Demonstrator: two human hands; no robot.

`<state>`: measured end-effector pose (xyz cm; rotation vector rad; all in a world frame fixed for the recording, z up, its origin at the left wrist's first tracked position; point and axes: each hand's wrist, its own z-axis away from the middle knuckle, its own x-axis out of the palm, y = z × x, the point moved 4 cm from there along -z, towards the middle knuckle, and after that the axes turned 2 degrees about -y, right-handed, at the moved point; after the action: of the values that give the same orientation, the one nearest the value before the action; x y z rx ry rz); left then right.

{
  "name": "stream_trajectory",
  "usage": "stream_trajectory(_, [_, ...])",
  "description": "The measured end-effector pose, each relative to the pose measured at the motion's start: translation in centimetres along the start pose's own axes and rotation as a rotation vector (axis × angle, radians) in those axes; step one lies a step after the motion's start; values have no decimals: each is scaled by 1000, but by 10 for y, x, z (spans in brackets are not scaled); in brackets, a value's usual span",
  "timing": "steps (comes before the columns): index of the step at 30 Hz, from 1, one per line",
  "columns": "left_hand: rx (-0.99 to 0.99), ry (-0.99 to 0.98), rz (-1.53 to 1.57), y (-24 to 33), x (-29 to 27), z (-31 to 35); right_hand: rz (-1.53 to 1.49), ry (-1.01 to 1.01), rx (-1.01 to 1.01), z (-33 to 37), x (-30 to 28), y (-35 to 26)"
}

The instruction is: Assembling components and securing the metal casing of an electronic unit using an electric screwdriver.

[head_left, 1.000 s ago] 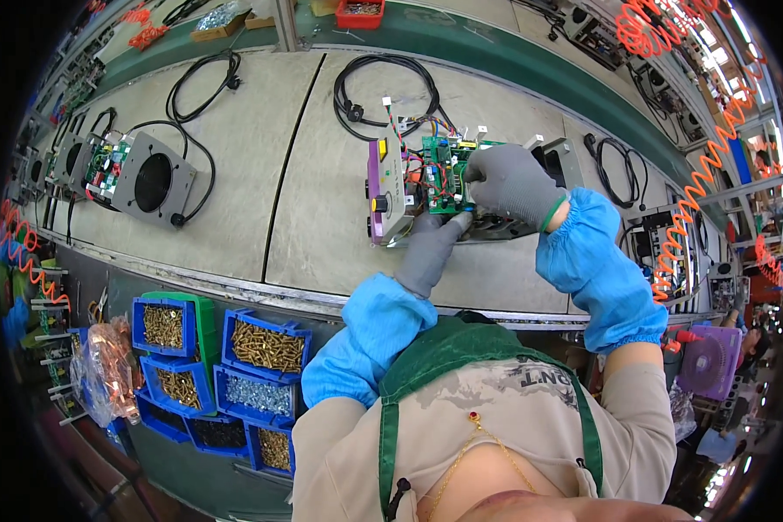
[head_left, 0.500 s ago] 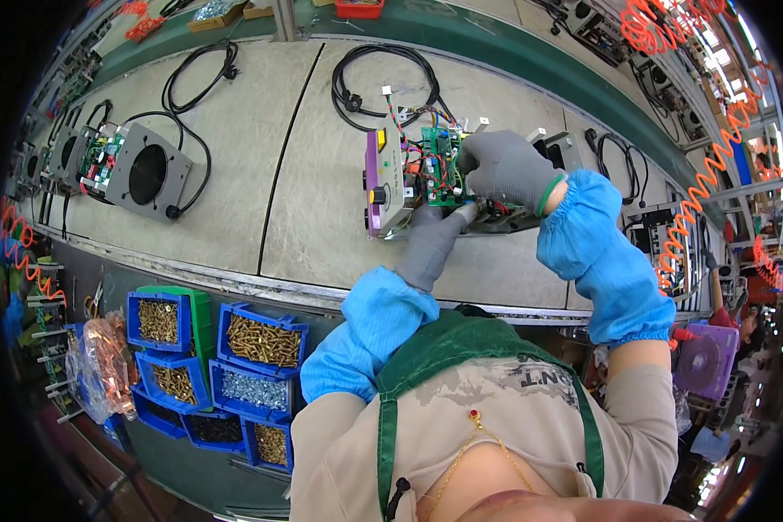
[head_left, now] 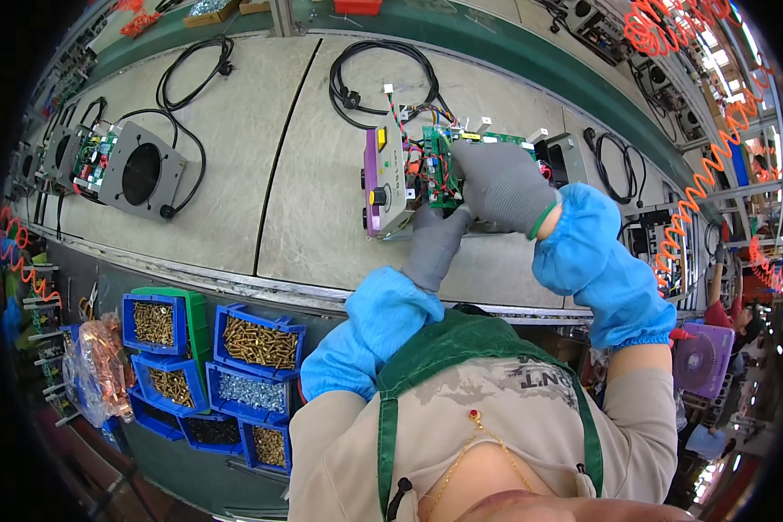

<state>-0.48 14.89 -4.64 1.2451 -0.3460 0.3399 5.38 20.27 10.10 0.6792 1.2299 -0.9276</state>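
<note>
L: your left hand (head_left: 439, 237) at lower edge of green circuit board (head_left: 439, 165), fingertips hidden, can't tell if gripping | R: your right hand (head_left: 503, 184) curled over board, grip unclear | board sits at purple-fronted chassis (head_left: 398, 198) on bench (head_left: 226, 183) ahead of you | black cable (head_left: 351, 99) coiled behind it | blue bins (head_left: 209, 383) lower left

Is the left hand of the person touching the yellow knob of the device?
Apart. The head view shows part of the grey panel between the left hand and the yellow knob.
</note>
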Motion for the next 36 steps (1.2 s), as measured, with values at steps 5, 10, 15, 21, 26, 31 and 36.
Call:
stream_trajectory(5, [85,36,129,7,7,3,-156,21,-47,-5,4,21])
stream_trajectory(10, [25,27,37,10,6,5,-236,62,-19,1,2,21])
stream_trajectory(15, [61,31,86,8,7,3,-217,50,9,0,-3,20])
stream_trajectory(21, [40,6,24,9,6,5,-175,3,-9,0,-6,17])
stream_trajectory(26, [90,-7,-27,17,8,10,-148,13,-3,-2,-6,16])
stream_trajectory(31, [92,-24,59,17,9,9,-216,-31,-1,-5,-5,19])
stream_trajectory(36, [1,2,32,16,9,8,-135,-95,-37,-13,-4,14])
